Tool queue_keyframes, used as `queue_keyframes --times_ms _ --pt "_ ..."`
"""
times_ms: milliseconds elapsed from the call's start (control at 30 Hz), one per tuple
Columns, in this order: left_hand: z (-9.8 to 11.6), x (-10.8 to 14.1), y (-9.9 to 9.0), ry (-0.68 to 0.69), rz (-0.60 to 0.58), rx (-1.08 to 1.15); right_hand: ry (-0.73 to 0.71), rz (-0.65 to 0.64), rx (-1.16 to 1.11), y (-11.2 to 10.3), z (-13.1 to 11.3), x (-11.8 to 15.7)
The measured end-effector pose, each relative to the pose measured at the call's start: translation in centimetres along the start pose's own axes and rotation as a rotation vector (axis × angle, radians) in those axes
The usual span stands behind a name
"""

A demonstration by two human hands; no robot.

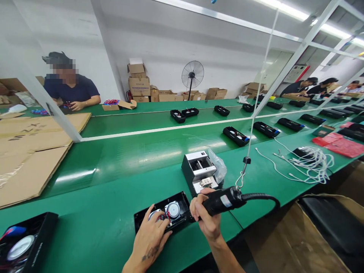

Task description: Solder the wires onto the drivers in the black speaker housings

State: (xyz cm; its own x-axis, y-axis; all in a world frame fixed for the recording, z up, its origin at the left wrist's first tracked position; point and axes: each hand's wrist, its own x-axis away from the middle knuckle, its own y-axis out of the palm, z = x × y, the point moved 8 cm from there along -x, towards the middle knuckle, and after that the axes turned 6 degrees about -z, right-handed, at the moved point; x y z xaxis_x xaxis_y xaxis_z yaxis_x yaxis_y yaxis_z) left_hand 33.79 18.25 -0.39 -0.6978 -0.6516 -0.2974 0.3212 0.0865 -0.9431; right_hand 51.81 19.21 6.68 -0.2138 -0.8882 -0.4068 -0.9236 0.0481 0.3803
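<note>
One open, oblong black casing (pixel 163 204)

Right fingers (pixel 198 201) in curled grip

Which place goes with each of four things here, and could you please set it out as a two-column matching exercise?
Things
1. Black electric screwdriver
2. Pedestal fan
3. White cables
4. Black speaker housing

Places
A. Heaped on the green workbench
B. Beneath the left hand
C. In front of the white wall
D. Held in the right hand

Pairs: 1-D, 2-C, 3-A, 4-B
</note>
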Motion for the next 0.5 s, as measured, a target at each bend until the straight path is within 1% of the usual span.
queue_keyframes --times_ms 100,167,367,500 --pt "0.0 0.0 0.2 -0.009 -0.004 0.030 0.016 -0.045 -0.001 0.9 1.4 0.4" --pt "0.0 0.0 0.2 -0.015 -0.006 0.048 0.006 -0.070 -0.015 1.3 1.9 0.5" --pt "0.1 -0.2 0.1 0.000 -0.030 0.058 0.000 -0.065 -0.025 1.5 2.6 0.7" --pt "0.1 -0.1 0.1 -0.007 -0.003 0.059 0.039 -0.050 0.028 1.4 3.7 1.1"
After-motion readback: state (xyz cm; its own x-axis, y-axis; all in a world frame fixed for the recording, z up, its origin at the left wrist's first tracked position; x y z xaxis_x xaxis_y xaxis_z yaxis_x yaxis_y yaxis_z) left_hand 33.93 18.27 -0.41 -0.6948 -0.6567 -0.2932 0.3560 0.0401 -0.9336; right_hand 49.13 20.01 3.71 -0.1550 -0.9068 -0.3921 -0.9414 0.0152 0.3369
